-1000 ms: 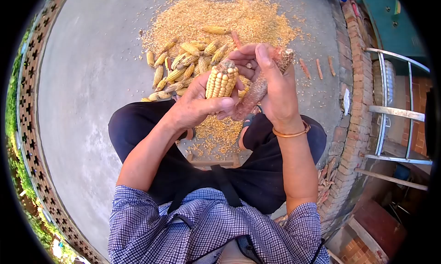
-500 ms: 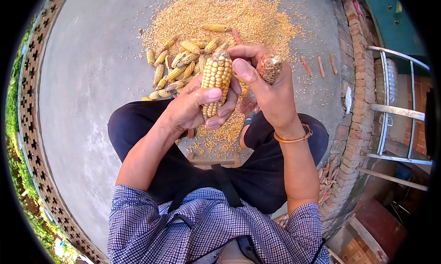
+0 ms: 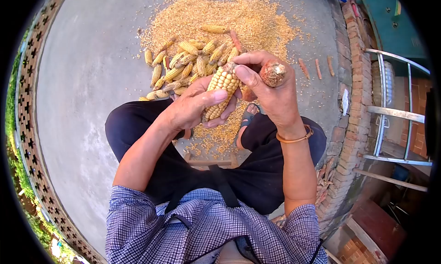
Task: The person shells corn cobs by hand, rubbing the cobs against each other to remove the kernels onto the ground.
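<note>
My left hand (image 3: pixel 195 105) is wrapped round a yellow corn cob (image 3: pixel 221 91), which leans with its upper end to the right. At that upper end, the thumb and forefinger of my right hand (image 3: pixel 271 91) pinch the tip. A bare reddish cob (image 3: pixel 273 73) is also held in my right hand, its end poking out beside the thumb. Past my hands lies a heap of corn cobs (image 3: pixel 187 59) on the ground, against a wide spread of loose kernels (image 3: pixel 220 11).
More kernels (image 3: pixel 213 135) lie between my feet. Several bare cobs (image 3: pixel 318 68) rest on the concrete (image 3: pixel 78 80) at the right. A low brick edging (image 3: pixel 356 80) and a metal frame (image 3: pixel 397 111) stand further right; a patterned wall (image 3: pixel 27 107) curves along the left.
The bare cob in my right hand has turned from lying slantwise to end-up. My right thumb and forefinger have closed on the tip of the yellow cob, which has tilted right.
</note>
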### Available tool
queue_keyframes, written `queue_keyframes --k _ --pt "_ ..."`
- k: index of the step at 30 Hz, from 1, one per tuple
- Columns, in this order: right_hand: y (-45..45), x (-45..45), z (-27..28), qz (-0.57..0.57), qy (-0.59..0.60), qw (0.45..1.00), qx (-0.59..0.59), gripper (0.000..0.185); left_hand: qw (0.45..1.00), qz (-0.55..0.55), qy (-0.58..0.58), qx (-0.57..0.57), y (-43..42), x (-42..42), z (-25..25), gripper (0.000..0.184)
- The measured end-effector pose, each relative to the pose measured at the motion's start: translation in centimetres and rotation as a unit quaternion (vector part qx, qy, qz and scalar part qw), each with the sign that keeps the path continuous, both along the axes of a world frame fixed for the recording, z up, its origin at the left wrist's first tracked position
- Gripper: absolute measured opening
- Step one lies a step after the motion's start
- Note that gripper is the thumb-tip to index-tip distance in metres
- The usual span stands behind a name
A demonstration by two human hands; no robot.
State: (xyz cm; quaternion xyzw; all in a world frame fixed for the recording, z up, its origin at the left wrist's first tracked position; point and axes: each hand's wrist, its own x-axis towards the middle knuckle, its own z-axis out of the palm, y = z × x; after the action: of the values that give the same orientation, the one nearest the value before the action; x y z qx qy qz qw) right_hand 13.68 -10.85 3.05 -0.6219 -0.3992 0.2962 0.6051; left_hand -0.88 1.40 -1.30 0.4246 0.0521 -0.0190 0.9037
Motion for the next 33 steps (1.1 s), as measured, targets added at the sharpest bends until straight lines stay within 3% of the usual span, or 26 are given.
queue_keyframes --k 5,8,12,15,21,24,26,33 --pt "0.2 0.0 -0.1 -0.009 -0.006 1.000 0.014 0.008 0.997 0.029 0.062 0.024 -0.6 0.4 1.0 0.054" --pt "0.1 0.3 -1.0 0.011 -0.069 0.997 0.024 0.008 0.989 0.077 0.079 0.097 -1.2 0.7 0.8 0.050" --pt "0.1 0.7 -1.6 0.019 -0.164 0.986 -0.004 0.012 0.984 0.059 0.088 0.142 -0.8 0.5 1.1 0.037" --pt "-0.3 0.3 -1.3 0.018 -0.081 0.991 -0.101 0.009 0.946 0.071 0.063 0.309 -0.8 0.3 -0.2 0.033" --pt "-0.4 0.5 -0.8 0.023 -0.120 0.987 -0.108 0.021 0.963 0.074 0.047 0.255 -1.3 0.2 0.1 0.034" --pt "-0.5 0.6 -0.6 0.041 -0.067 0.994 -0.071 0.016 0.979 0.058 0.059 0.186 -0.7 0.3 1.1 0.036" --pt "-0.5 0.9 -0.6 0.056 -0.109 0.991 -0.055 0.012 0.985 0.060 0.052 0.153 -0.3 0.4 1.1 0.037" --pt "-0.5 0.9 -1.1 0.071 -0.149 0.986 -0.011 0.011 0.975 0.025 0.067 0.213 0.1 -0.2 0.6 0.040"
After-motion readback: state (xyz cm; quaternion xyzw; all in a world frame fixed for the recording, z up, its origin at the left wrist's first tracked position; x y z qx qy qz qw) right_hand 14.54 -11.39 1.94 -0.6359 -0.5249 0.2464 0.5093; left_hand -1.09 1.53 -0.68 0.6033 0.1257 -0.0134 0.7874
